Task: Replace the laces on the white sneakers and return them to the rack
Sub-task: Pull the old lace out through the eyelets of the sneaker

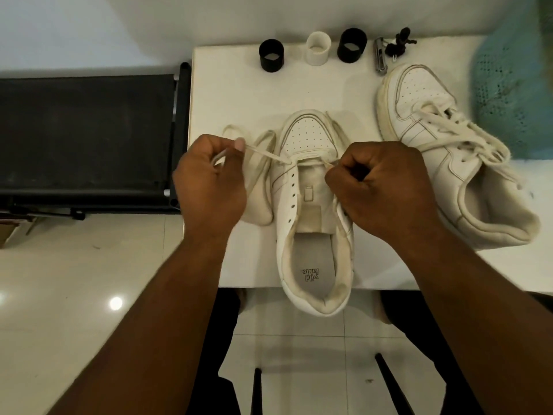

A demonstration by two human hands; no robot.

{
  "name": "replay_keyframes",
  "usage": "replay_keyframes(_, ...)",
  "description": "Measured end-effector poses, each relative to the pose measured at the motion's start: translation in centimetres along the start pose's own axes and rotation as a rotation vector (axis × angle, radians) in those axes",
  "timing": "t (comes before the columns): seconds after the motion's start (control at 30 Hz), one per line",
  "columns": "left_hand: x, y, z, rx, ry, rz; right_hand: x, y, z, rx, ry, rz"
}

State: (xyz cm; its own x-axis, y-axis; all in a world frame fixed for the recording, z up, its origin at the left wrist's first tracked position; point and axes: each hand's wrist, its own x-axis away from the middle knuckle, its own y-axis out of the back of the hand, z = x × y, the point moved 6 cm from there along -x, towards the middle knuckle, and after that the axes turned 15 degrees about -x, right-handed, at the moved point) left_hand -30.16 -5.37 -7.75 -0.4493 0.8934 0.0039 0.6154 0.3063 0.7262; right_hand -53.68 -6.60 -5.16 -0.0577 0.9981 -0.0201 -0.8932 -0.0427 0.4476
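Glossy pale floor tiles surround a white table (239,94), with a black fabric shoe rack (86,130) standing just left of it. On the near middle of the table a white sneaker (314,235) points its toe away, heel overhanging the near edge, its eyelets bare except the farthest pair, where a cream lace (263,154) crosses over the tongue. The left hand (209,181) pinches the lace's left run between thumb and curled fingers, pulling it out to the left; slack loops lie on the table beside the shoe. The right hand (386,187) is curled into a fist at the shoe's right eyelet row, gripping the lace's other end. A second white sneaker (443,157), laced with loose ends, lies tilted to the right, well apart from the first. Along the far edge stand two black rings (271,55) with a white ring (318,47) between them, then a metal tool (380,59) and a small black object (399,43). Teal mesh (514,79) covers the far right corner.
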Motion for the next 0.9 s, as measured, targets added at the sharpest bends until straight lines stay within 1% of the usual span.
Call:
replay_keyframes(0.03, -0.2, 0.4, 0.3, -0.009, 0.006, -0.030, 0.0, 0.0, 0.0, -0.003, 0.001, 0.005)
replay_keyframes(0.1, -0.1, 0.6, -0.2, -0.056, -0.085, -0.011, 0.0, -0.1, -0.1, -0.015, 0.001, 0.011)
replay_keyframes(0.2, 0.9, -1.1, -1.8, -0.141, -0.364, 0.129, 0.1, -0.1, 0.1, -0.027, -0.010, 0.015)
replay_keyframes(0.23, 1.3, -1.7, -2.1, -0.163, -0.423, 0.172, 0.1, -0.1, 0.1, -0.025, -0.011, 0.014)
replay_keyframes(0.27, 1.5, -2.1, -2.2, -0.155, -0.442, 0.196, 0.1, -0.1, 0.1, -0.020, -0.011, 0.013)
replay_keyframes(0.33, 1.5, -2.2, -2.0, -0.098, -0.419, 0.183, 0.0, -0.1, 0.1, -0.014, -0.011, 0.010)
replay_keyframes(0.43, 1.2, -1.8, -1.8, -0.106, -0.354, 0.125, 0.0, -0.1, 0.0, -0.016, -0.010, 0.007)
replay_keyframes(0.57, 0.0, -0.7, 0.2, -0.060, -0.054, 0.021, 0.0, 0.1, -0.1, -0.010, -0.025, -0.001)
replay_keyframes(0.6, -0.2, -0.5, 0.6, -0.066, -0.023, 0.002, 0.0, 0.1, -0.2, -0.012, -0.029, -0.001)
replay_keyframes(0.63, -0.3, -0.4, 0.7, -0.075, -0.031, -0.003, 0.0, 0.0, -0.1, -0.014, -0.030, -0.001)
replay_keyframes(0.67, -0.2, -0.4, 0.2, -0.084, -0.084, 0.009, 0.0, 0.0, -0.1, -0.013, -0.029, 0.000)
replay_keyframes(0.77, 0.9, -1.4, -1.7, -0.074, -0.354, 0.120, 0.0, -0.1, -0.1, -0.009, -0.027, 0.002)
replay_keyframes(0.8, 1.4, -1.8, -2.1, -0.073, -0.398, 0.147, 0.0, 0.0, -0.1, -0.006, -0.025, 0.001)
replay_keyframes(0.9, 1.6, -2.1, -2.1, -0.091, -0.402, 0.128, -0.1, -0.1, -0.1, -0.017, -0.025, 0.006)
